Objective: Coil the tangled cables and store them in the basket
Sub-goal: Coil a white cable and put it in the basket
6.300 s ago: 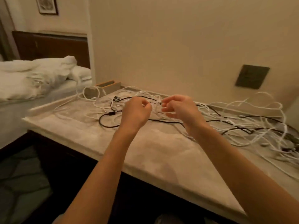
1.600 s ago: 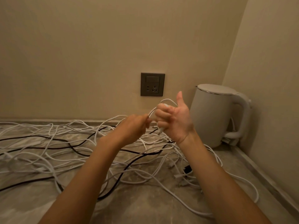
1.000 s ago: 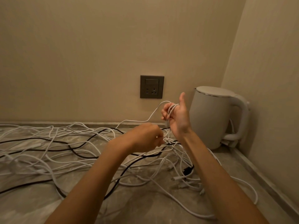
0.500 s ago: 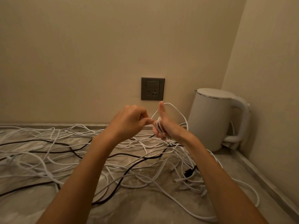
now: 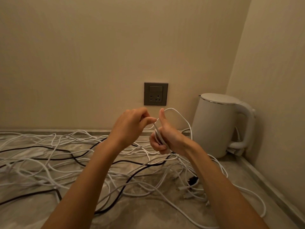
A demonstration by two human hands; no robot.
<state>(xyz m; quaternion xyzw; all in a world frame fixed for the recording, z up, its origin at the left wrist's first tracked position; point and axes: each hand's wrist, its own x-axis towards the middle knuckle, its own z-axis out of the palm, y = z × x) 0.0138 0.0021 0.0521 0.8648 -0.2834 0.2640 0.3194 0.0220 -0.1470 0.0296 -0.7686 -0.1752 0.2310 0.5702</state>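
A tangle of white cables [image 5: 41, 164] and black cables [image 5: 132, 176] is spread over the marble counter [image 5: 148, 212]. My right hand [image 5: 166, 138] is raised above it with the thumb up, and its fingers grip several turns of a white cable coil [image 5: 158, 135]. A loop of that white cable [image 5: 179, 115] arches up and right over the thumb. My left hand [image 5: 132, 126] is just left of it and pinches the same white cable between thumb and forefinger. No basket is in view.
A white electric kettle [image 5: 219, 124] stands in the right corner against the side wall. A dark wall socket [image 5: 156, 93] sits above the counter behind my hands. A black plug [image 5: 193, 180] and small white connectors [image 5: 186, 195] lie by my right forearm.
The view swung from the counter's left end to the kettle corner. My right hand gathered turns of white cable while my left hand fed it; the left hand has risen level with the right.
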